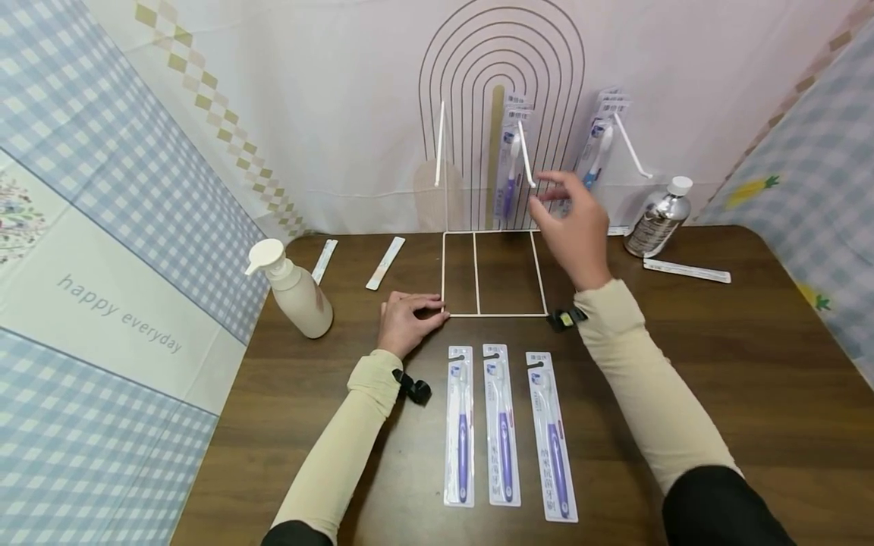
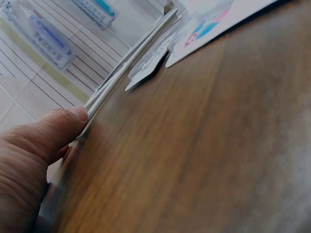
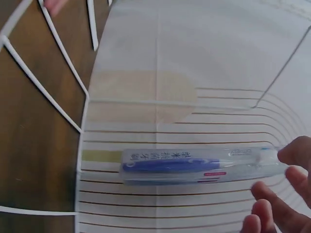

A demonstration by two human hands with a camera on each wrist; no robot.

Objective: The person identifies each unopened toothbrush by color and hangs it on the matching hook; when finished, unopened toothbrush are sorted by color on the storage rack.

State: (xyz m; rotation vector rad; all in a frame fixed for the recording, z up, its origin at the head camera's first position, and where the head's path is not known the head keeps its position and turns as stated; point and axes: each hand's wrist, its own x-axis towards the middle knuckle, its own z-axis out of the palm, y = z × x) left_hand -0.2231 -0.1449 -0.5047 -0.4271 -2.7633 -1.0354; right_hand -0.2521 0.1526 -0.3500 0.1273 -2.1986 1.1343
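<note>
A white wire display rack (image 1: 476, 273) stands on the table, its hooks reaching out from the back. My left hand (image 1: 407, 322) pinches the front left corner of its base; in the left wrist view the thumb (image 2: 68, 124) lies on the white rod. My right hand (image 1: 575, 224) is raised beside the tip of the middle hook (image 1: 526, 155), thumb and forefinger apart, nothing between them. Purple toothbrush packs (image 1: 508, 171) hang on that hook; the right wrist view shows one pack (image 3: 194, 165) by the fingers. Blue toothbrush packs (image 1: 595, 148) hang on the right hook. The left hook (image 1: 440, 144) is bare.
Three packaged purple toothbrushes (image 1: 504, 425) lie in front of the rack. A pump bottle (image 1: 300, 299) stands at left, a silver bottle (image 1: 658, 220) at right. Slim white packets (image 1: 385, 263) lie by the pump bottle, another packet (image 1: 686, 271) by the silver bottle. A patterned cloth (image 1: 341, 114) hangs behind.
</note>
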